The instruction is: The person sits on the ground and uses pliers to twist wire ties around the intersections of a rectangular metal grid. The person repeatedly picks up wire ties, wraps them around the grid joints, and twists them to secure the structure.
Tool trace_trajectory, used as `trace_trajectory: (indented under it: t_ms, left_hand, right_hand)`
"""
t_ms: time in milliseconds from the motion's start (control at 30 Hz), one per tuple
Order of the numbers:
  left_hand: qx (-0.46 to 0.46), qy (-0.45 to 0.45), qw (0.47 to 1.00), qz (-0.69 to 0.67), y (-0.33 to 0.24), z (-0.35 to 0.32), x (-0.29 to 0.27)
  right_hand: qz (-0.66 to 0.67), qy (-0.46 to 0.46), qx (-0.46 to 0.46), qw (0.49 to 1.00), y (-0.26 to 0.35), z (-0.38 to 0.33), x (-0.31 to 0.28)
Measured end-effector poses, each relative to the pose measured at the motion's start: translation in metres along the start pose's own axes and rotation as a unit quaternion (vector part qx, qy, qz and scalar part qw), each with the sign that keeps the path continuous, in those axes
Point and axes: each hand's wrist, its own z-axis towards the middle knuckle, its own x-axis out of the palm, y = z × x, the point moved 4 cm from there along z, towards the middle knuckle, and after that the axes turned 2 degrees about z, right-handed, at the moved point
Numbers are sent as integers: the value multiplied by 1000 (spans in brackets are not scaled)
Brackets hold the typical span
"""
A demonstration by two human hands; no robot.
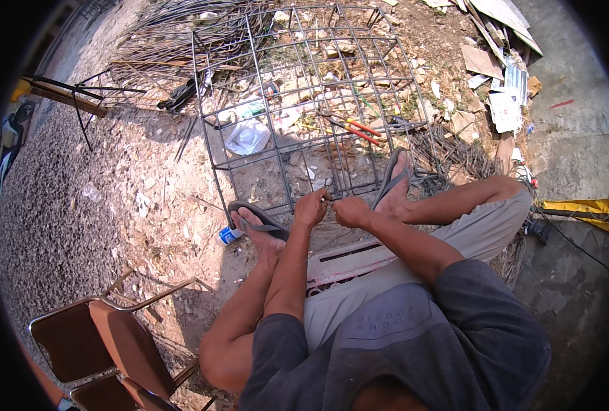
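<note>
A steel rebar cage (pixel 282 109) of crossed dark bars lies before me. At its near edge my left hand (pixel 311 208) is closed, with the fingers pinched by a bar. Close beside it on the right, my right hand (pixel 352 212) is curled shut. A small thing shows at the left fingertips, too small to name, and whatever the right fingers hold is hidden. Pincers with orange-red handles (pixel 363 131) rest across the cage's bars, beyond my hands. My sandalled feet stand on either side of my hands, close to the near bars.
Loose rods (pixel 174 55) pile up at the far left. Tie wire (pixel 455 154) lies bundled at the right. A white plastic bag (pixel 247 137) sits beneath the cage, and a blue-and-white can (pixel 229 235) near my left foot. Brown chairs (pixel 123 339) stand at the lower left.
</note>
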Motion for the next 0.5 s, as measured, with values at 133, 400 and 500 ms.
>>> trace_trajectory:
  t_ms: [133,400,500]
  left_hand:
    - [-11,7,1000,1,-2,1,-2]
    - [19,-27,999,-28,-3,-2,0]
    - [5,-9,1000,-12,6,-2,6]
  right_hand:
    - [-4,-6,-41,999,0,3,-6]
    - [19,26,4,999,-6,10,-12]
    - [47,14,17,999,-15,12,-7]
